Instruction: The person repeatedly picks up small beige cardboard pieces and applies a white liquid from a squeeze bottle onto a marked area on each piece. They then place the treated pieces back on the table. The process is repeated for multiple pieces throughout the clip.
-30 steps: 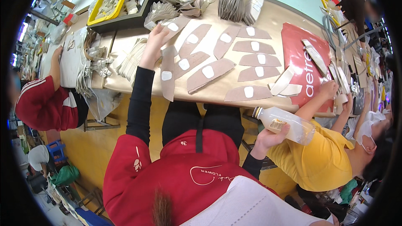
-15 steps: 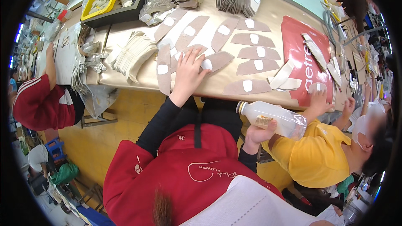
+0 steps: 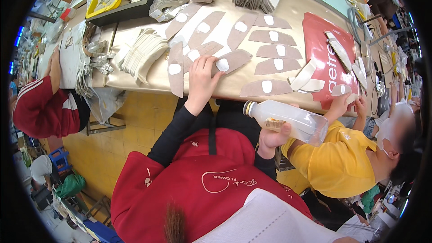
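Note:
My right hand (image 3: 272, 137) grips a clear plastic bottle (image 3: 288, 120) with a milky liquid, held on its side below the edge of the table (image 3: 148, 78). My left hand (image 3: 201, 82) lies flat, fingers spread, on the table's near edge and rests on a brown shoe-sole-shaped cardboard piece (image 3: 229, 62) with a white patch. More such brown pieces (image 3: 274, 50) lie in rows beyond it. My sleeves are black under a red apron.
A person in yellow (image 3: 342, 162) works at my right beside a red sheet (image 3: 328, 60). A person in a red sleeve (image 3: 42, 112) sits at my left. A stack of white pieces (image 3: 141, 54) and a black-and-yellow tray (image 3: 121, 0) stand further back.
My left hand drew back from the far pieces to the table's near edge. The bottle in my right hand rose and moved leftward, closer to the table edge.

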Demonstrator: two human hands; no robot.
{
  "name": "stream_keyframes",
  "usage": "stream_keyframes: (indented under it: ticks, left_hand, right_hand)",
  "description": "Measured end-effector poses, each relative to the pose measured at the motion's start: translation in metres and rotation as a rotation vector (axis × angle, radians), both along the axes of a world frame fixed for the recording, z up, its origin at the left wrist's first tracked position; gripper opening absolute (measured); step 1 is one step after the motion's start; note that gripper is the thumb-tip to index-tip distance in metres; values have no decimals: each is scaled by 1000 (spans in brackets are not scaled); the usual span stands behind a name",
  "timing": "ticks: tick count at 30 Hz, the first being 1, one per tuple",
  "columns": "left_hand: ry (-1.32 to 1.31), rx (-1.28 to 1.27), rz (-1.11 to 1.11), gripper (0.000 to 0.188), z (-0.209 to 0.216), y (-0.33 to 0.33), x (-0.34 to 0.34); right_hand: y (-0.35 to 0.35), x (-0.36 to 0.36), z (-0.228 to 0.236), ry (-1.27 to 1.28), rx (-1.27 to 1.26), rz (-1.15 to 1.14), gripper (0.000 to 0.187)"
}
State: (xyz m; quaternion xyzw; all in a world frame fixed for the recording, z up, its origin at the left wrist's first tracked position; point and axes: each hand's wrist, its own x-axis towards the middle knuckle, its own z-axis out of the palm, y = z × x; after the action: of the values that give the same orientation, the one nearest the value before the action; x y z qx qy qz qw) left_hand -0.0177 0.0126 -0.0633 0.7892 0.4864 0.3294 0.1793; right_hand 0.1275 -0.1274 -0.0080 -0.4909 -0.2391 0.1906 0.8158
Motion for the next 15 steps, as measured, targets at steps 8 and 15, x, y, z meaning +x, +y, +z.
stream_keyframes:
  ticks: [8,15]
  left_hand:
    - [-231,-720,-149,24,27,-12,-4]
    - [-941,-1320,-451,50,54,-41,-3]
  right_hand:
    - [0,2,3,-98,5,-21,51]
    - [3,9,-6,-488,-35,-14,65]
